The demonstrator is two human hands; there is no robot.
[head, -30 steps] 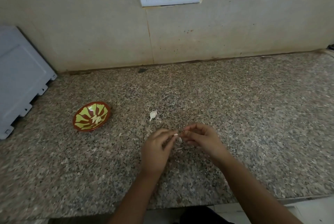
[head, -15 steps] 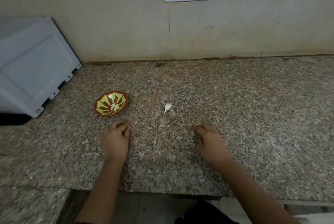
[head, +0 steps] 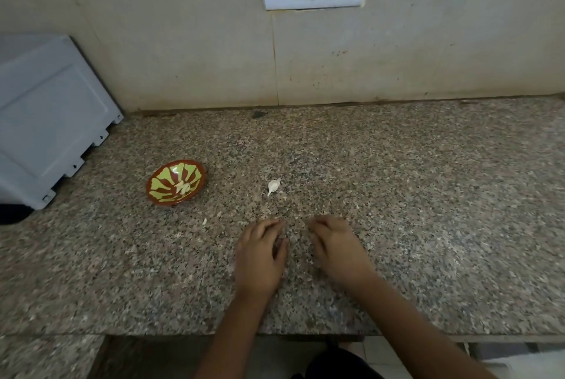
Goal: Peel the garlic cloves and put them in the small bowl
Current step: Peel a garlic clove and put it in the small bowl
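Both hands resting on the speckled granite tabletop (head: 428, 195), with one clove waiting just ahead.

The left hand (head: 260, 256) and right hand (head: 336, 250) lie palm-down, close together near the front edge. Each grip is slack, fingers loosely bent and holding nothing I can see. Just beyond the fingertips lies a white, papery, unpeeled garlic clove (head: 273, 186), alone and within easy reach, which looks like the next pick. Off to the left is the small red-brown bowl with a yellow-green pattern (head: 165, 176). It has pale peeled cloves (head: 183, 187) in its middle and sits well apart from the hands, probably to stay clear of the mess. A pale scrap of skin (head: 204, 221) lies between the bowl and the left hand.
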